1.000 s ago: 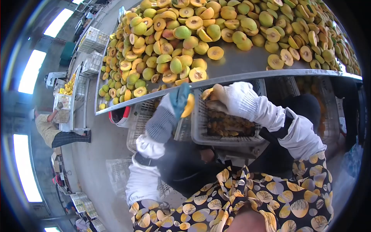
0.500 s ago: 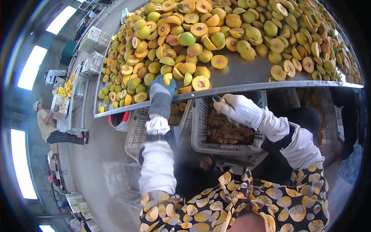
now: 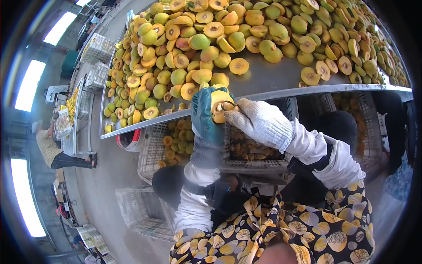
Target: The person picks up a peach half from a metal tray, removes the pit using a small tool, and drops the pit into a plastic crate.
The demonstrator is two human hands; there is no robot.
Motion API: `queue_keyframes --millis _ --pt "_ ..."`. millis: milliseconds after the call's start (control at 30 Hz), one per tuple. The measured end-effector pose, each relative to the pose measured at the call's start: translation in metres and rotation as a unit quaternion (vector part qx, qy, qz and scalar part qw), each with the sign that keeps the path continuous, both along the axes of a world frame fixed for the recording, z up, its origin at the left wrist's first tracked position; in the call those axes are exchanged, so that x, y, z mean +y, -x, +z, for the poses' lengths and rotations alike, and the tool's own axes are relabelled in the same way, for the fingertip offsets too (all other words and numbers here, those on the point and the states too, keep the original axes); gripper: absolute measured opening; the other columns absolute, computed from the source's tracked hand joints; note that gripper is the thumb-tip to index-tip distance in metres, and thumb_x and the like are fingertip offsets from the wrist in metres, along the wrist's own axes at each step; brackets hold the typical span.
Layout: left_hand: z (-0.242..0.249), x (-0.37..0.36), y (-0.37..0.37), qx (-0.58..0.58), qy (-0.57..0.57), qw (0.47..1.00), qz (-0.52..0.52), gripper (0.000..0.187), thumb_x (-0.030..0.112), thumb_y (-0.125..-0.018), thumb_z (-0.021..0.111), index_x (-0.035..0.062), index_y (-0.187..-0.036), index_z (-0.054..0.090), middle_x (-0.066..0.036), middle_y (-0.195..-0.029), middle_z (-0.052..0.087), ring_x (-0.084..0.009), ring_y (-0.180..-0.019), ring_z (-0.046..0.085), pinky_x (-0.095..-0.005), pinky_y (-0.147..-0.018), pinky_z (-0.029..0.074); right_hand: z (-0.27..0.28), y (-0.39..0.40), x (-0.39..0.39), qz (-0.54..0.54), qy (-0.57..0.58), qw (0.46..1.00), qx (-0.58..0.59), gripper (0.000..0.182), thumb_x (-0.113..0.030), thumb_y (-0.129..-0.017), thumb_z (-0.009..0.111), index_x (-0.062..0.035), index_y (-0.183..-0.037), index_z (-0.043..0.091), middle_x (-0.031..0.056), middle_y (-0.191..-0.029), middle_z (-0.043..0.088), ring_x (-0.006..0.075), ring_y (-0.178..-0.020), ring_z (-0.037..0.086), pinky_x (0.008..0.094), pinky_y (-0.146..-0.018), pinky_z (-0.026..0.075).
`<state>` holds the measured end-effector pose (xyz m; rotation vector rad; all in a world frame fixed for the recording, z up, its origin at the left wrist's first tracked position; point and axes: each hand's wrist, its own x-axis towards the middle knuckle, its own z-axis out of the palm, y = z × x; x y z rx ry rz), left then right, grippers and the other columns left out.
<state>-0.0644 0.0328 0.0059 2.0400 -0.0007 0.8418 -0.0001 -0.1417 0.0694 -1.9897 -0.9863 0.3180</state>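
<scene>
In my left hand, gloved in teal with a grey cuff, a halved yellow peach is gripped, cut face turned to the right. My right hand, in a white knitted glove, is closed on a pitting tool whose thin curved metal loop meets the cut face at the pit. Both hands are together just in front of the metal table's edge. Many more peach halves are heaped on the tabletop, some cut side up, some skin up.
Beneath the table edge stands a crate with brown pits and scraps. Another crate to its left holds peach halves. An overturned crate lies on the floor. A person works at a far table on the left.
My left hand has come back from the heap with a peach half and met my right hand. The tool's loop has moved left onto the cut face.
</scene>
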Motion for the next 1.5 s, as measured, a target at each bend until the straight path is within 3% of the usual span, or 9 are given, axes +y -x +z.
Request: queue_keyframes --millis 67,133,567,800,933,1033,1200,1300,1500 --pt "0.013 -0.008 0.0 -0.003 0.106 0.994 -0.033 0.039 0.028 -0.109 0.045 -0.0051 -0.13 0.051 -0.02 -0.122 0.063 -0.0283 -0.105 0.067 -0.0398 -0.093 0.057 -0.001 0.001 -0.001 -0.008 0.02 1.0 -0.014 0.039 -0.04 -0.099 0.058 -0.0013 -0.098 0.065 0.0221 -0.076 0.066 0.0416 -0.075 0.067 0.0451 -0.066 0.053" --pt "0.016 -0.016 -0.003 -0.013 0.438 0.889 -0.13 0.045 0.033 -0.109 0.042 -0.0062 -0.129 0.052 -0.02 -0.123 0.063 -0.0286 -0.103 0.068 -0.0402 -0.092 0.058 -0.009 0.003 0.001 -0.025 -0.029 0.998 -0.054 0.04 -0.04 -0.099 0.059 -0.0006 -0.089 0.064 0.0208 -0.069 0.064 0.0394 -0.066 0.067 0.0452 -0.058 0.053" --pt "0.039 -0.045 -0.003 -0.056 0.351 0.934 -0.002 0.049 0.038 -0.11 0.04 -0.0047 -0.119 0.061 -0.014 -0.106 0.068 -0.0206 -0.091 0.066 -0.0329 -0.083 0.056 -0.01 0.006 0.004 -0.014 -0.041 0.999 0.01 0.046 -0.043 -0.101 0.054 0.0003 -0.09 0.066 0.024 -0.069 0.064 0.0404 -0.062 0.065 0.0462 -0.055 0.052" --pt "0.039 -0.039 0.004 -0.027 0.24 0.97 -0.008 0.042 0.03 -0.11 0.04 -0.005 -0.118 0.062 -0.013 -0.106 0.067 -0.0203 -0.092 0.065 -0.0328 -0.085 0.054 0.009 -0.003 -0.006 0.093 0.011 0.925 0.368 0.059 -0.056 -0.103 0.042 -0.0003 -0.103 0.061 0.003 -0.062 0.053 0.0115 -0.046 0.053 0.028 -0.041 0.044" --pt "0.043 -0.039 0.009 -0.019 0.043 0.997 0.054 0.036 0.022 -0.109 0.041 -0.0062 -0.118 0.061 -0.014 -0.106 0.067 -0.022 -0.096 0.065 -0.0328 -0.086 0.054 0.007 -0.009 -0.017 0.156 -0.047 0.81 0.563 0.059 -0.057 -0.103 0.044 -0.0001 -0.098 0.061 0.0038 -0.062 0.054 0.0128 -0.044 0.052 0.0276 -0.039 0.043" --pt "0.049 -0.044 0.011 -0.023 0.015 0.998 0.058 0.035 0.02 -0.108 0.042 -0.0068 -0.12 0.06 -0.017 -0.111 0.068 -0.025 -0.102 0.066 -0.0342 -0.091 0.053 -0.003 -0.004 -0.012 0.126 -0.056 0.931 0.337 0.06 -0.058 -0.102 0.043 -0.0009 -0.098 0.061 0.0023 -0.061 0.052 0.0128 -0.044 0.052 0.027 -0.039 0.042" --pt "0.05 -0.047 0.013 0.036 0.092 0.995 0.007 0.034 0.019 -0.108 0.043 -0.0054 -0.123 0.06 -0.019 -0.116 0.067 -0.0255 -0.106 0.065 -0.0348 -0.094 0.051 0.006 -0.004 -0.02 0.125 0.001 0.852 0.509 0.058 -0.054 -0.104 0.043 0.0018 -0.101 0.061 0.0075 -0.063 0.057 0.0144 -0.048 0.055 0.0285 -0.045 0.046" --pt "0.045 -0.05 0.009 0.002 0.066 0.997 0.029 0.035 0.022 -0.108 0.044 -0.0055 -0.118 0.063 -0.016 -0.106 0.07 -0.0238 -0.098 0.067 -0.0338 -0.091 0.052 0.004 0.003 -0.021 0.129 -0.056 0.933 0.331 0.056 -0.054 -0.103 0.045 -0.0005 -0.099 0.06 0.0049 -0.06 0.054 0.0134 -0.045 0.054 0.0281 -0.043 0.045" --pt "0.048 -0.031 0.007 0.11 0.312 0.931 -0.152 0.043 0.026 -0.109 0.041 -0.0069 -0.108 0.068 -0.012 -0.096 0.073 -0.0181 -0.086 0.068 -0.0309 -0.08 0.054 -0.003 -0.004 -0.027 0.161 -0.063 0.728 0.664 0.048 -0.051 -0.103 0.049 -0.0046 -0.093 0.056 0.0006 -0.058 0.05 0.0106 -0.04 0.049 0.028 -0.031 0.041"
